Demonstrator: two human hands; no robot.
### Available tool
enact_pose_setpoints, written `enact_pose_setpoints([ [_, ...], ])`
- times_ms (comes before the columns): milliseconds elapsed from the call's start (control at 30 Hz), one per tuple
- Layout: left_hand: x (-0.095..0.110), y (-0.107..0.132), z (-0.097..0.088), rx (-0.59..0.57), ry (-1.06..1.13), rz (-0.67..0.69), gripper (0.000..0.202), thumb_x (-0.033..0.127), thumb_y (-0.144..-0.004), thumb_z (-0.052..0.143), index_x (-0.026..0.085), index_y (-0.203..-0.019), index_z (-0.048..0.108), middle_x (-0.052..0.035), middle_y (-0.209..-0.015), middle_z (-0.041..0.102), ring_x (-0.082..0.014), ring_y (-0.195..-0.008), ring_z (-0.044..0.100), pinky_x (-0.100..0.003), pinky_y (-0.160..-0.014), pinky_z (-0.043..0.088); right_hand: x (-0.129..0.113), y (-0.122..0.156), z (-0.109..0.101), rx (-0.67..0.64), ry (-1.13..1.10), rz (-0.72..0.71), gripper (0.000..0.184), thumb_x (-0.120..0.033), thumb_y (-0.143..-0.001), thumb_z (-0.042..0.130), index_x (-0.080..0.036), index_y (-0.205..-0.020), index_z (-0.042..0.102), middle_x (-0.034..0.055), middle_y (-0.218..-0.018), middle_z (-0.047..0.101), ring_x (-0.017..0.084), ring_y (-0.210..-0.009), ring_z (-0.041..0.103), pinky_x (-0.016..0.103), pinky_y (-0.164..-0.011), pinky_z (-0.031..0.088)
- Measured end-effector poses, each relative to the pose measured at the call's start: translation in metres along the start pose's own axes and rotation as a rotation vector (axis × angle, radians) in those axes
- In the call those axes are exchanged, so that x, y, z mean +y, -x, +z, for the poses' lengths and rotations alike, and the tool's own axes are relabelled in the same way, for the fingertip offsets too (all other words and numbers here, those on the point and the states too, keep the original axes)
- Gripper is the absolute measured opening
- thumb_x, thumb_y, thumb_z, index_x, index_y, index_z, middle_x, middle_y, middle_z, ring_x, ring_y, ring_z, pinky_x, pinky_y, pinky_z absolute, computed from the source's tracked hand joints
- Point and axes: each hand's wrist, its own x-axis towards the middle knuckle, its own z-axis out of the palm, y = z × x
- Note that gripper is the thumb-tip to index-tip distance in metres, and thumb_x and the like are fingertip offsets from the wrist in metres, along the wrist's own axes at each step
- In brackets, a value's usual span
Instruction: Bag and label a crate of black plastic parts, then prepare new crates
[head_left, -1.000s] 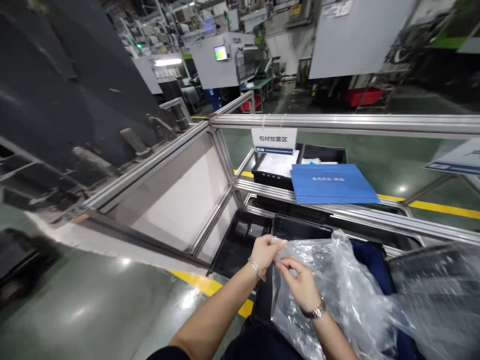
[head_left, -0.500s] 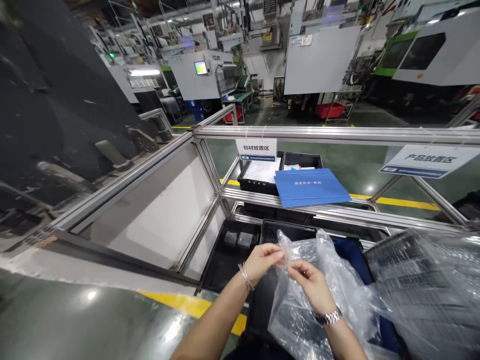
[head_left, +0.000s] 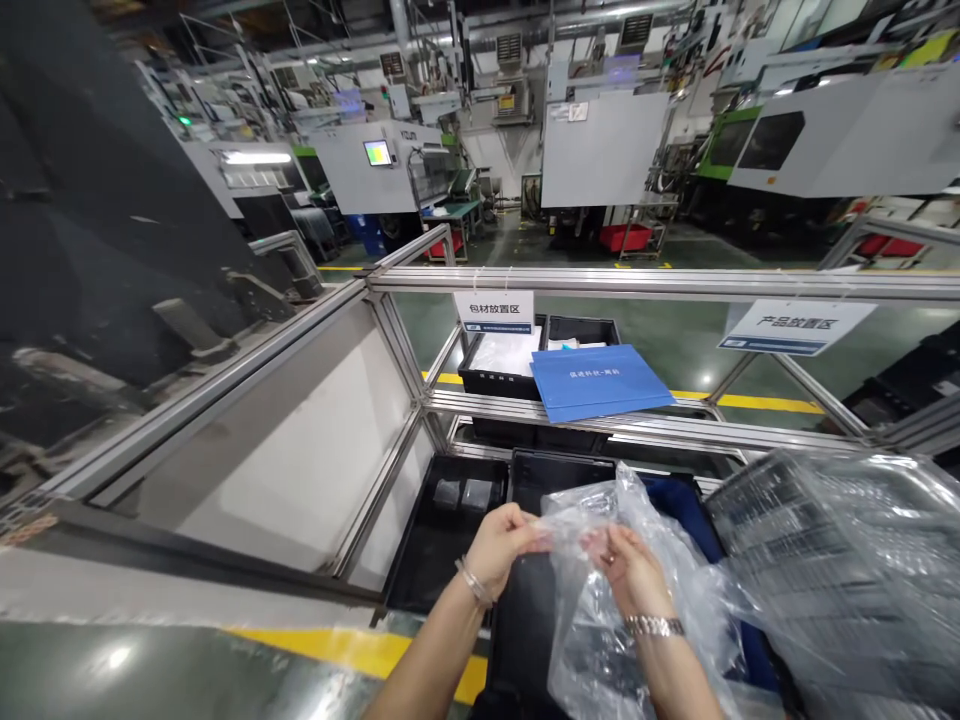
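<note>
A clear plastic bag (head_left: 652, 560) hangs crumpled in front of me, over black trays. My left hand (head_left: 502, 545) pinches the bag's upper left edge, fingers closed on the film. My right hand (head_left: 630, 565), with a metal watch at the wrist, grips the same edge a little to the right and is partly veiled by the plastic. Both hands are close together, just above a black tray (head_left: 450, 520) holding two small clear packets (head_left: 465, 493).
An aluminium frame rack (head_left: 600, 283) surrounds the trays, with two hanging signs. A blue folder (head_left: 600, 380) lies on black trays on the shelf behind. At the right sits a stack of black trays wrapped in plastic (head_left: 840, 570). Machines stand beyond, and yellow floor lines run past.
My view has lifted and swung, showing more of the rack and the wrapped stack at right. My hands stayed pinched on the bag's edge, and the right hand slipped partly behind the film.
</note>
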Motion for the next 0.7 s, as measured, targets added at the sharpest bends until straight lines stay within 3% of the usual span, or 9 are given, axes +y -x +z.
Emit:
enact_pose_setpoints([
  [67, 0.002, 0.003, -0.005, -0.06, 0.102, -0.11, 0.043, 0.043, -0.063, 0.073, 0.02, -0.061, 0.035, 0.0052, -0.054, 0.051, -0.009, -0.047, 0.047, -0.026, -0.053, 0.043, -0.01, -0.01, -0.013, 0.059, -0.005, -0.019, 0.05, -0.062, -0.056, 0.071, -0.023, -0.063, 0.04, -0.0071, -0.048, 0.041, 0.01, -0.041, 0.041, 0.025, -0.043, 0.036],
  [133, 0.002, 0.003, -0.013, -0.118, 0.009, -0.178, 0.043, 0.047, -0.066, 0.069, 0.022, -0.065, 0.034, 0.0106, -0.047, 0.036, -0.0054, -0.038, 0.03, -0.021, -0.044, 0.032, -0.025, -0.016, -0.025, 0.093, 0.024, -0.052, 0.051, -0.064, -0.057, 0.069, -0.024, -0.064, 0.038, -0.0101, -0.044, 0.031, 0.007, -0.036, 0.027, 0.022, -0.038, 0.024],
  [233, 0.004, -0.006, -0.032, -0.045, -0.606, -0.003, 0.043, 0.034, -0.053, 0.079, 0.021, -0.066, 0.04, 0.0105, -0.048, 0.035, -0.0064, -0.043, 0.028, -0.022, -0.047, 0.025, -0.047, -0.011, -0.037, 0.072, 0.168, -0.111, 0.044, -0.057, -0.06, 0.072, -0.023, -0.073, 0.048, -0.0098, -0.045, 0.034, 0.007, -0.039, 0.028, 0.022, -0.041, 0.019],
  [333, 0.02, -0.026, -0.056, 0.184, -1.017, 0.238, 0.035, 0.016, -0.047, 0.077, 0.02, -0.058, 0.045, 0.0059, -0.052, 0.042, -0.0123, -0.054, 0.042, -0.026, -0.059, 0.031, -0.055, 0.0, -0.037, -0.094, 0.775, -0.254, 0.046, -0.042, -0.054, 0.079, -0.025, -0.092, 0.06, -0.0074, -0.049, 0.046, 0.012, -0.046, 0.042, 0.025, -0.048, 0.028],
  [400, 0.039, -0.041, -0.069, 0.268, -1.008, 0.318, 0.024, 0.015, -0.056, 0.071, 0.02, -0.058, 0.048, -0.0001, -0.064, 0.05, -0.0189, -0.072, 0.052, -0.03, -0.07, 0.035, -0.06, 0.001, -0.035, -0.117, 1.156, -0.34, 0.041, -0.032, -0.053, 0.077, -0.026, -0.092, 0.064, -0.0025, -0.058, 0.056, 0.016, -0.057, 0.052, 0.028, -0.056, 0.034],
  [433, 0.05, -0.047, -0.074, 0.291, -0.97, 0.348, 0.019, 0.017, -0.061, 0.068, 0.02, -0.06, 0.049, -0.0034, -0.073, 0.054, -0.022, -0.084, 0.053, -0.031, -0.075, 0.036, -0.064, -0.003, -0.035, -0.077, 1.235, -0.361, 0.031, -0.028, -0.056, 0.073, -0.025, -0.086, 0.066, 0.0008, -0.063, 0.06, 0.019, -0.062, 0.055, 0.03, -0.061, 0.035],
  [533, 0.08, -0.059, -0.079, 0.363, -0.834, 0.399, 0.014, 0.031, -0.075, 0.057, 0.02, -0.068, 0.052, -0.0089, -0.087, 0.057, -0.0259, -0.1, 0.052, -0.033, -0.082, 0.039, -0.094, -0.031, -0.039, 0.116, 1.21, -0.421, 0.009, -0.022, -0.066, 0.058, -0.021, -0.072, 0.065, 0.0102, -0.082, 0.063, 0.027, -0.081, 0.058, 0.037, -0.072, 0.036],
  [633, 0.097, -0.057, -0.064, 0.335, -0.648, 0.373, 0.026, 0.041, -0.085, 0.039, 0.019, -0.082, 0.051, -0.0072, -0.081, 0.058, -0.0204, -0.079, 0.058, -0.032, -0.069, 0.045, -0.135, -0.066, -0.045, 0.29, 1.061, -0.493, 0.018, -0.034, -0.074, 0.054, -0.019, -0.077, 0.063, 0.015, -0.093, 0.06, 0.033, -0.099, 0.052, 0.042, -0.08, 0.035],
  [700, 0.102, -0.046, -0.046, 0.231, -0.534, 0.331, 0.03, 0.043, -0.086, 0.032, 0.019, -0.087, 0.05, -0.0019, -0.067, 0.054, -0.0144, -0.058, 0.053, -0.028, -0.056, 0.043, -0.155, -0.082, -0.042, 0.324, 0.903, -0.505, 0.03, -0.047, -0.077, 0.051, -0.019, -0.073, 0.061, 0.0135, -0.083, 0.06, 0.031, -0.092, 0.053, 0.04, -0.076, 0.038],
])
